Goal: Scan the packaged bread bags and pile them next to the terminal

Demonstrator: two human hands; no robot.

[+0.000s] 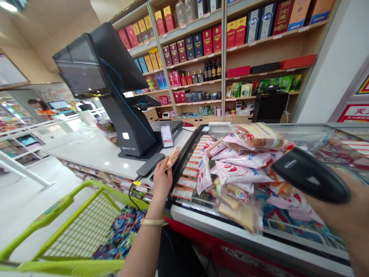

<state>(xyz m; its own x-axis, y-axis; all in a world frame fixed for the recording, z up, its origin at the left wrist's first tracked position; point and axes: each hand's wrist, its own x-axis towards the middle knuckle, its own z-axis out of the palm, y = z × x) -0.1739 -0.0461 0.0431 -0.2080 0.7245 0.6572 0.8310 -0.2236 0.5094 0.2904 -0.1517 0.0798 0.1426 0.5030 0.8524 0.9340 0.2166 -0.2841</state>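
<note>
At the centre, the left hand [163,177] is pinching a small wrapped snack [173,157] between its fingers, just beside the white bench [108,163]. At right, the right hand [340,196] is gripping a black barcode scanner [311,175] — its head is pointing left, over the packaged breads [242,165] that are lying heaped on the glass-topped case [190,209]. The checkout terminal [129,111] is standing on the bench, upper left of the frame.

Your left hand [163,176] holds a small clear-wrapped snack [173,157]; your right hand [343,192] grips a black handheld scanner [311,175].
</note>
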